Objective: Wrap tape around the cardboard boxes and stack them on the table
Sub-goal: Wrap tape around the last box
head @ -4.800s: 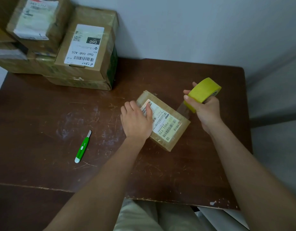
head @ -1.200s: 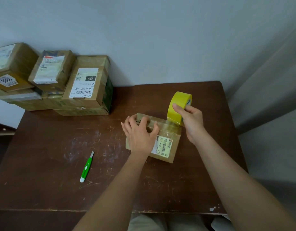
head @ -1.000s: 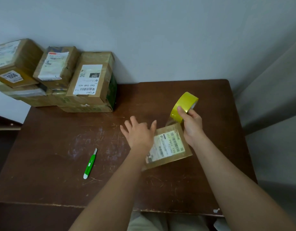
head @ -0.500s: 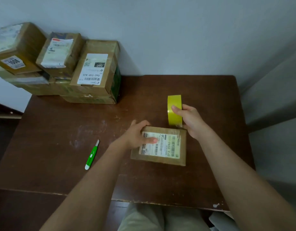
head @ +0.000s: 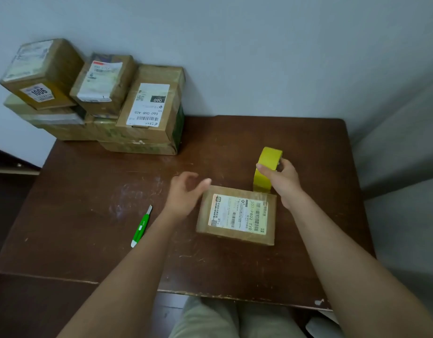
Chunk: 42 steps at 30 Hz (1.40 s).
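While right hand [head: 282,178] grips yellow tape roll [head: 268,168], left hand [head: 183,192] loose beside flat labelled box [head: 237,215]

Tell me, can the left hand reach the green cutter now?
Probably yes: the left hand holds nothing, and only bare table lies between it and the green cutter.

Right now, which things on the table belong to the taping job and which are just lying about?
In use:
- small box, flat on the table
- yellow tape roll, in the right hand
- left hand, at the box's left edge
- stacked boxes, back left

Lying about:
- green cutter
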Tool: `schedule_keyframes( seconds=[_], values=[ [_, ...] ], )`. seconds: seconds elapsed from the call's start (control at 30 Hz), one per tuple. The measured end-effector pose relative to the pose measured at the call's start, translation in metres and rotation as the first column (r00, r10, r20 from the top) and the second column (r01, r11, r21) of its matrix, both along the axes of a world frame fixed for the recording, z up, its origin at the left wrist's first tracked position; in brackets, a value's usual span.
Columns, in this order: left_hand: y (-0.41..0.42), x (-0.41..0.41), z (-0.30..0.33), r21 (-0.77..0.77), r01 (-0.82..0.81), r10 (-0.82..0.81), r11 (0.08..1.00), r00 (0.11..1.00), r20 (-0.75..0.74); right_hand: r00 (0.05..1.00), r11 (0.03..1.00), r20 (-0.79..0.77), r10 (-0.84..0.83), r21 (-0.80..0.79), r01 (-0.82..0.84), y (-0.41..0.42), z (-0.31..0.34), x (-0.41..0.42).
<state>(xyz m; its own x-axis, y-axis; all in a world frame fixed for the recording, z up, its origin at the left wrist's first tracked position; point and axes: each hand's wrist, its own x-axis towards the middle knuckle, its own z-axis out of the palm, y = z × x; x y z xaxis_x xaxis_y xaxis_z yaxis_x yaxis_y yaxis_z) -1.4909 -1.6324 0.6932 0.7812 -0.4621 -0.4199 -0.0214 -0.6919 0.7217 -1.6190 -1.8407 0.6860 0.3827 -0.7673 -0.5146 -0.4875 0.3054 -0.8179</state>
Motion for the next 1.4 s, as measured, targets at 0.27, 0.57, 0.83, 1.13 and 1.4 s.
schedule_keyframes(
  seconds=[0.27, 0.57, 0.83, 1.13, 1.4],
  values=[
    [0.087, 0.016, -0.027, 0.616, -0.313, 0.252, 0.723, 0.950, 0.186, 0.967, 0.872, -0.131, -0.216, -0.471, 0.131, 0.036, 0.029, 0.014],
    [0.114, 0.011, -0.052, 0.583, -0.244, 0.226, 0.775, 0.969, 0.105, 0.980, 0.869, -0.077, -0.184, -0.478, 0.125, 0.044, 0.029, 0.007],
    [0.080, 0.007, -0.026, 0.361, -0.144, 0.110, 0.922, 0.987, 0.113, 0.982, 0.819, 0.103, -0.161, -0.541, 0.191, 0.042, 0.032, -0.002],
    [-0.037, -0.012, 0.045, -0.146, -0.092, 0.105, 0.985, 0.990, 0.089, 0.861, 0.858, 0.267, 0.433, -0.417, -0.302, 0.054, 0.048, -0.008],
    [-0.090, -0.050, 0.038, -0.344, -0.221, 0.087, 0.912, 0.927, -0.366, 0.871, 0.898, 0.268, 0.413, -0.281, -0.339, 0.042, 0.033, -0.029]
  ],
)
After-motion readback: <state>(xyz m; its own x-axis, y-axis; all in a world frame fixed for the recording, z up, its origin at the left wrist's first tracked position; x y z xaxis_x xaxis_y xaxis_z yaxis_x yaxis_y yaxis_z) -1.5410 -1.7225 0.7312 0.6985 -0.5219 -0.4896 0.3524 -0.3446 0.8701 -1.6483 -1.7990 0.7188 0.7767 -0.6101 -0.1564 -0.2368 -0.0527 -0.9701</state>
